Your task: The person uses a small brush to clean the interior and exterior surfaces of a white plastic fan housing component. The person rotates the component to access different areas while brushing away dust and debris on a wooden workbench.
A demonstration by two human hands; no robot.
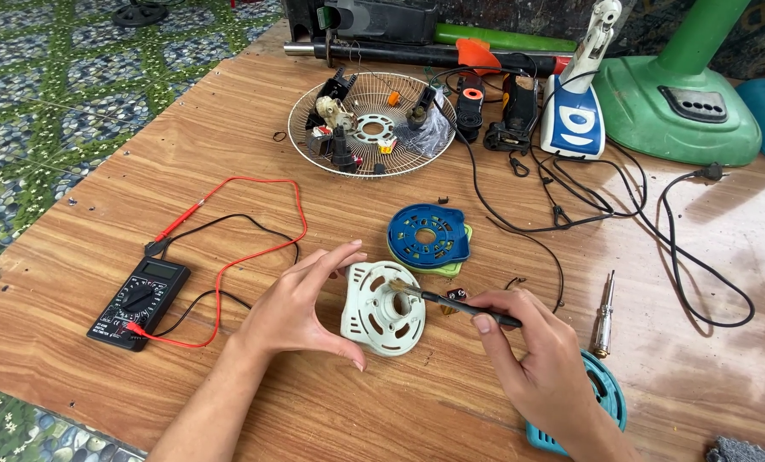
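— What lay around on the desk (331, 411)?

— A black multimeter (138, 301) with red and black leads sat at the left. Far off, a wire fan guard (372, 124) held small parts. A blue round cover (429, 237) lay just beyond the work, a screwdriver (603, 315) to the right, and black cords trailed between. Nothing blocked the hands.

— And the piece itself?

— A pale round motor housing (382, 308) with slotted vents and a central hole, standing tilted on its edge near the middle of the desk.

— The hands?

— The left hand (301, 308) was spread in a wide curve, thumb and fingers gripping the housing's rim. The right hand (532, 342) was closed around a thin black-handled tool (455, 301), its tip at the central hole.
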